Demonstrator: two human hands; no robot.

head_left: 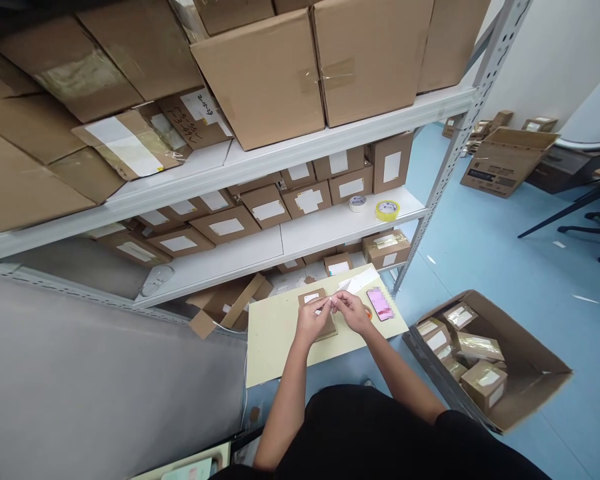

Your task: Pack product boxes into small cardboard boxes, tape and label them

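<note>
My left hand point(311, 323) and my right hand point(351, 311) meet above a small table point(275, 333), fingertips pinched together. Between them is a tiny whitish scrap point(331, 301), too small to name for certain. Under the hands lies a small cardboard box point(307, 295) with a white label, partly hidden by my left hand. Just right of my right hand, an orange roll of tape point(369, 312) is partly covered. Beside it rests a phone point(380, 303) with a pink screen. White paper sheets point(360, 280) lie at the table's far edge.
Metal shelving point(300, 250) with labelled cartons stands beyond the table. Its middle shelf holds a white tape roll point(357, 203) and a yellow tape roll point(387, 211). A large open carton point(535, 357) with several small boxes sits right. An open carton point(230, 303) is left of the table.
</note>
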